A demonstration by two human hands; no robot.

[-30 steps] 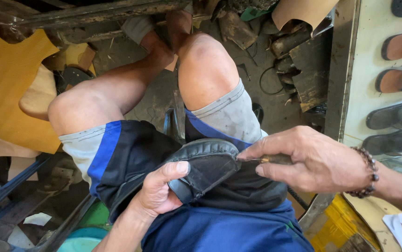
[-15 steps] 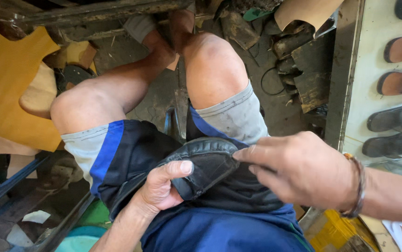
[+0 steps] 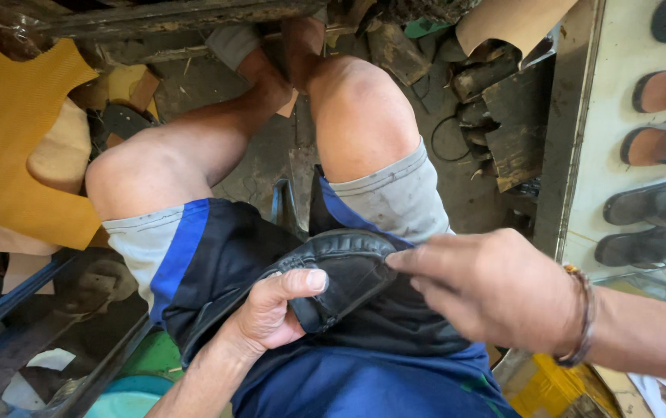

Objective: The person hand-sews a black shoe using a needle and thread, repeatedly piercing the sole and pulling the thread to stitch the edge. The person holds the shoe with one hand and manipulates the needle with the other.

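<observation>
A black leather shoe (image 3: 344, 267) with a stitched rim lies across my lap, over dark blue and grey shorts. My left hand (image 3: 271, 310) grips it from below, thumb pressed on its upper. My right hand (image 3: 495, 294), with a beaded bracelet at the wrist, comes in from the right and pinches the shoe's far edge with its fingertips. Whether a needle or thread is between those fingers is hidden.
My bare knees (image 3: 364, 101) point toward a dirty floor with scrap pieces. A yellow sheet (image 3: 16, 131) lies at the left. Several sandals (image 3: 658, 205) sit on a pale board at the right. A teal bowl (image 3: 128, 399) is below my left arm.
My right hand has slid left along the shoe's edge toward its middle. My left hand keeps the same grip, and the view has shifted slightly.
</observation>
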